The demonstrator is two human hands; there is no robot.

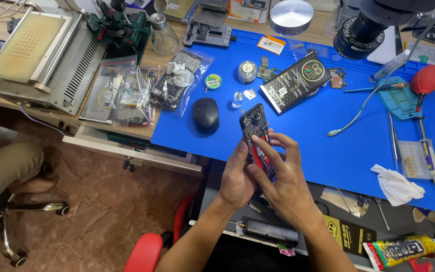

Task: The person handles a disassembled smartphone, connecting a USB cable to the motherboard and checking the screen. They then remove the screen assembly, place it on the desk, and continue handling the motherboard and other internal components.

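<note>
Matt blue rubbery mat (328,146), glossy black plastic mouse (206,115), crumpled white cloth (396,185)

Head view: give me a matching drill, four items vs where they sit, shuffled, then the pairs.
Items:
1. opened phone
2. black mouse
3. red air blower
4. white cloth

Places:
A. far right of the blue mat, by the teal holder
B. near right part of the mat
C. held in the left hand and right hand
D. left part of the mat, near the plastic bags

Pairs: 1-C, 2-D, 3-A, 4-B
</note>
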